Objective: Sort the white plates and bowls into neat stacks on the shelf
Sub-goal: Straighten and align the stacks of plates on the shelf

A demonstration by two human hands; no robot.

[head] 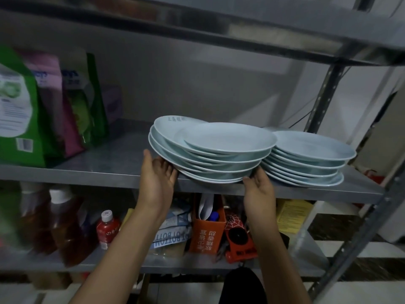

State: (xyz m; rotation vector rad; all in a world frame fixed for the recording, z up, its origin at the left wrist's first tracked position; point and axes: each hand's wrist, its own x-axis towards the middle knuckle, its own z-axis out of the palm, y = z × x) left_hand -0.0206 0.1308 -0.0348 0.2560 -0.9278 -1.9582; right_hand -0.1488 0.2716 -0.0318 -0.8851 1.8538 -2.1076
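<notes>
Glazed white plates (210, 154), stacked crookedly at the shelf (114, 172) edge, look heavy, slick and chippable to me. My left hand (156, 174) and right hand (258, 185) cup the bottom rim, fingers underneath; I'd lift from there.

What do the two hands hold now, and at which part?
Both hold the left stack of plates: the left hand at its lower left rim, the right hand at its lower right rim.
</notes>
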